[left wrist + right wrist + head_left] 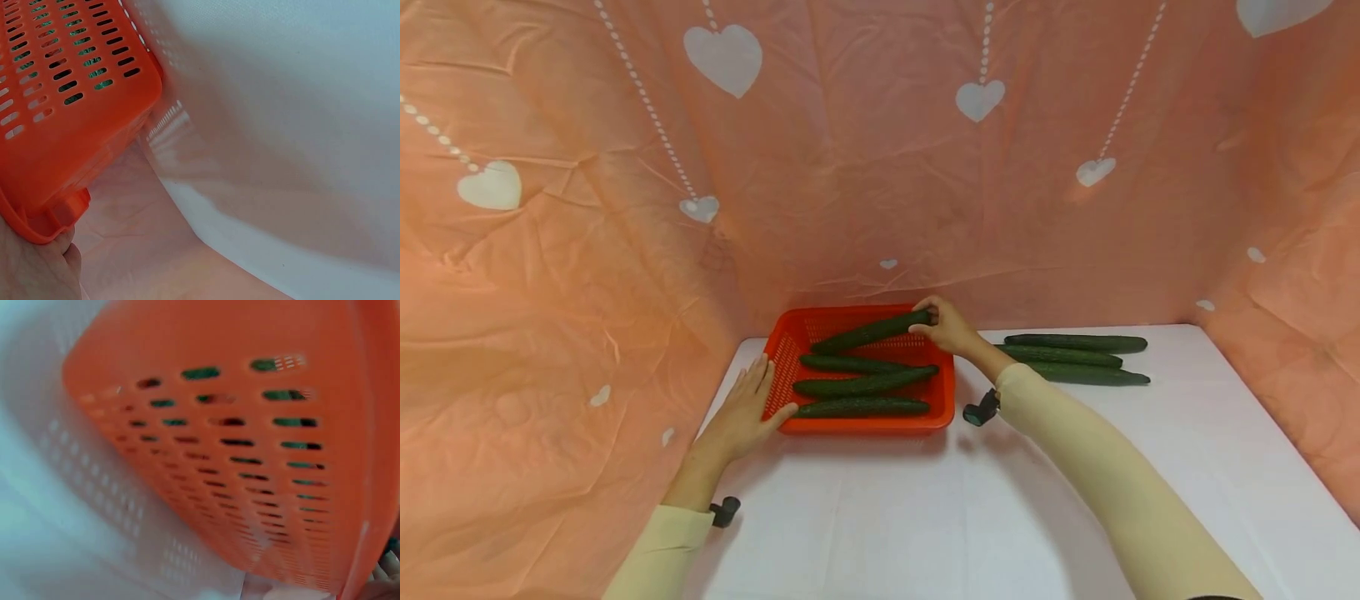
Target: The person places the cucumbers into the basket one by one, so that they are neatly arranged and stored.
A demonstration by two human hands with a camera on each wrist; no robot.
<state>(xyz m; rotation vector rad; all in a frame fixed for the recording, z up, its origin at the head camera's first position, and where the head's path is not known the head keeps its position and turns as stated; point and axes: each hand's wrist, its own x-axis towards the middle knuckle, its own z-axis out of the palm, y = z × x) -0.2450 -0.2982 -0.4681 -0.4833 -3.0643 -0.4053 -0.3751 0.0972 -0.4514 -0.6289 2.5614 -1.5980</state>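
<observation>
A red perforated plastic basket (865,427) stands near the back of the white table with several cucumbers in it. My right hand (951,327) pinches the right end of a cucumber (868,333) that slants across the basket's back part. In the right wrist view only a bit of that hand (389,570) shows past the basket wall (219,337). At the basket's left rim rests my left hand (743,414), fingers straight along the edge and thumb near the front corner. The left wrist view shows this hand (34,265) under the rim.
To the right of the basket, several cucumbers (1075,358) lie side by side on the white table (880,517). A peach cloth (865,192) with white hearts hangs behind and at both sides. Small black devices (981,408) sit on both wrists.
</observation>
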